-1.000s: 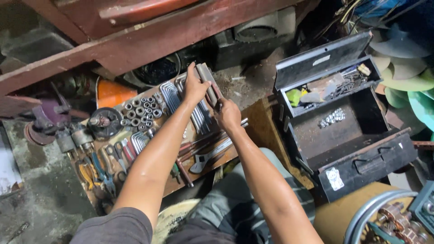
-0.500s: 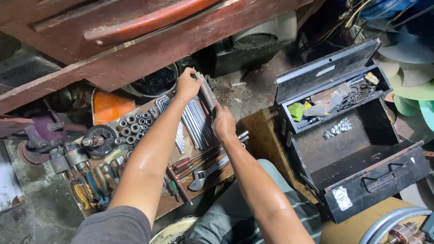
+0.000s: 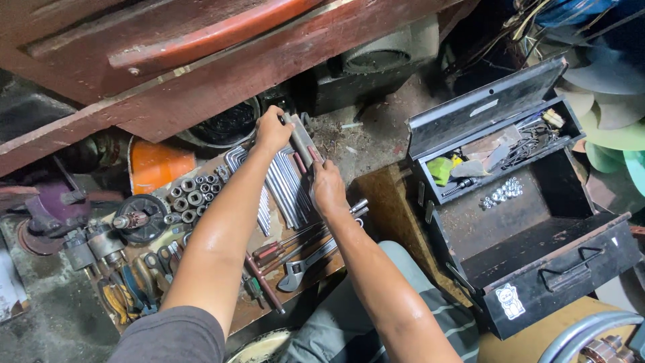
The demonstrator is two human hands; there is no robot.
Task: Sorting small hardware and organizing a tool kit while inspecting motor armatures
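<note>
grey metal tool — long, flat | tilted — above the hex keys

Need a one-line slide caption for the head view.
Left hand and right hand grip a grey metal bar tool above a wooden board of L-shaped wrenches, beside an open black toolbox.

Grimy concrete floor — dark red wooden beams overhead, dim cluttered workshop corner.

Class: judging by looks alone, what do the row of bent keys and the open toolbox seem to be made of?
Bent keys: probably bare steel, with a silvery grey sheen. Toolbox: likely sheet metal painted black, thin folded walls, scuffed and dusty inside.
</note>
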